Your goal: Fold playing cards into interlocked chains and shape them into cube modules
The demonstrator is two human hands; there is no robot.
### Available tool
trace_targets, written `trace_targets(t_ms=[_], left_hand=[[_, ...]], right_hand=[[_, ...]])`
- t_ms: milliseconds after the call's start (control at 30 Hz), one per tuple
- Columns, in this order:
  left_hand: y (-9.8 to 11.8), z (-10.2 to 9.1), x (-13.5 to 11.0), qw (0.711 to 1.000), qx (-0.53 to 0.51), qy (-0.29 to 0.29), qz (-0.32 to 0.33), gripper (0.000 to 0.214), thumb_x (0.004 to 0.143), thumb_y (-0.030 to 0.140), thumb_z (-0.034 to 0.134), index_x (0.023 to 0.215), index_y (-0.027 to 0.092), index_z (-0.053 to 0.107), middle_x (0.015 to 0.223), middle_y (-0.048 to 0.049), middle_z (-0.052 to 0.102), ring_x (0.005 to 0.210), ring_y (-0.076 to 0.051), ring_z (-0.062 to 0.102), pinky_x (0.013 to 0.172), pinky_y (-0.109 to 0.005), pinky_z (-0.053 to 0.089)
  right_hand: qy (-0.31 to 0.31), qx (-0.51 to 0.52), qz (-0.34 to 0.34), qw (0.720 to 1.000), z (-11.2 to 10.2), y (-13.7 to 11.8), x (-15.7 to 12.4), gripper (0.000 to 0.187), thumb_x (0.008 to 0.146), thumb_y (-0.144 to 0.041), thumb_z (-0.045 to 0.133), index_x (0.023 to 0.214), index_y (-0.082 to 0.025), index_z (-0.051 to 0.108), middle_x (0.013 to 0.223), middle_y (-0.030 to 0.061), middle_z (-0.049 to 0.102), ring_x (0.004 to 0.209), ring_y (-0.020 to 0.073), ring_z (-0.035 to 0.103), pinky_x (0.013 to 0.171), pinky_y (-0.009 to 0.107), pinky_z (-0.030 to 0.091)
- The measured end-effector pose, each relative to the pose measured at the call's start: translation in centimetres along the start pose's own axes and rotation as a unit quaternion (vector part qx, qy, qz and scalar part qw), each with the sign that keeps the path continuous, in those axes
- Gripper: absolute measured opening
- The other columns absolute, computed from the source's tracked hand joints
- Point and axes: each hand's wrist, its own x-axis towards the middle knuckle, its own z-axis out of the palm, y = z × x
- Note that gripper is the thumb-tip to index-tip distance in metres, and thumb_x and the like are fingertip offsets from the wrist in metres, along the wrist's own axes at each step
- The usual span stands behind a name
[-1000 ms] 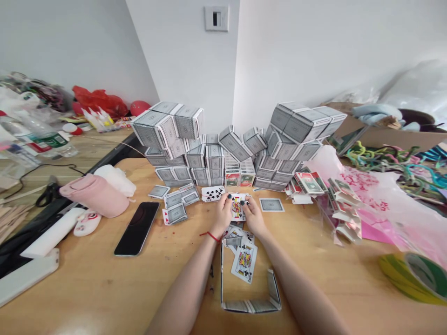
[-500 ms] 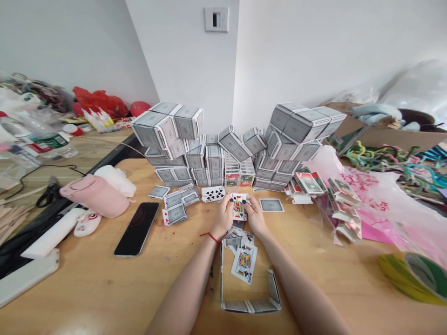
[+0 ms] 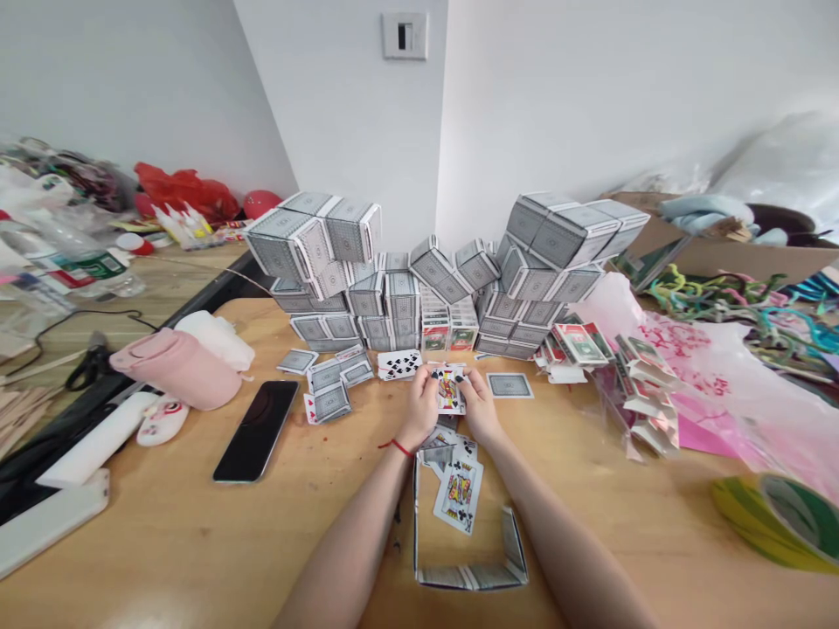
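Observation:
Between my left hand (image 3: 420,409) and my right hand (image 3: 478,404) is a face-up jack playing card (image 3: 449,391), gripped at both sides with my thumbs on top. Whether more cards lie beneath it, I cannot tell. Just below my hands, a king of clubs (image 3: 459,496) rests aslant over other loose cards and a low frame of folded cards (image 3: 468,575). Past my fingers, a ten-like spade card (image 3: 399,364) lies face up on the left, and a face-down card (image 3: 509,385) on the right.
Stacked blocks of folded cards (image 3: 403,297) rise along the back, with card boxes (image 3: 580,342) to their right. On the left are a phone (image 3: 257,432), loose folded cards (image 3: 329,390) and a pink pouch (image 3: 180,367). Green-yellow tape (image 3: 753,520) stands at the right.
My hands and the jack card stay in nearly the same place, with only a slight shift of the thumbs and card. Everything else stays put.

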Motion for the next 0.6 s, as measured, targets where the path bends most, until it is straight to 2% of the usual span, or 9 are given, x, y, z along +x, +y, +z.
trace_targets(t_ms=[100, 267, 400, 600], left_hand=[[0.0, -0.15, 0.01, 1.0, 0.015, 0.0, 0.018, 0.019, 0.08, 0.017, 0.039, 0.088, 0.017, 0.055, 0.09, -0.0035, 0.059, 0.079, -0.013, 0.054, 0.069, -0.023, 0.042], [0.14, -0.31, 0.16, 1.0, 0.014, 0.004, 0.017, 0.018, 0.079, 0.017, 0.039, 0.086, 0.017, 0.056, 0.086, -0.0031, 0.06, 0.075, -0.013, 0.054, 0.067, -0.024, 0.042], [0.17, -0.3, 0.26, 1.0, 0.003, 0.006, 0.021, 0.018, 0.077, 0.016, 0.039, 0.084, 0.017, 0.055, 0.09, -0.0039, 0.06, 0.083, -0.014, 0.055, 0.07, -0.024, 0.042], [0.2, -0.32, 0.17, 1.0, 0.01, -0.001, 0.022, 0.017, 0.078, 0.016, 0.039, 0.084, 0.017, 0.055, 0.087, -0.0034, 0.06, 0.079, -0.014, 0.055, 0.069, -0.025, 0.043]], right_hand=[[-0.003, -0.006, -0.005, 1.0, -0.06, 0.09, 0.06, 0.013, 0.071, -0.032, 0.054, 0.081, -0.024, 0.053, 0.076, -0.0041, 0.058, 0.066, 0.0142, 0.053, 0.061, 0.025, 0.044], [-0.014, -0.035, -0.015, 0.999, -0.18, 0.25, 0.05, 0.013, 0.074, -0.032, 0.052, 0.083, -0.023, 0.053, 0.078, -0.0031, 0.059, 0.069, 0.0145, 0.053, 0.065, 0.025, 0.044], [-0.021, -0.051, -0.023, 0.998, -0.24, 0.2, 0.04, 0.016, 0.075, -0.034, 0.052, 0.085, -0.022, 0.053, 0.078, -0.0022, 0.058, 0.068, 0.0146, 0.052, 0.063, 0.025, 0.044], [-0.017, -0.042, -0.019, 0.999, -0.36, 0.35, 0.14, 0.015, 0.075, -0.033, 0.052, 0.085, -0.023, 0.055, 0.078, -0.0025, 0.058, 0.068, 0.0144, 0.052, 0.062, 0.024, 0.043]])
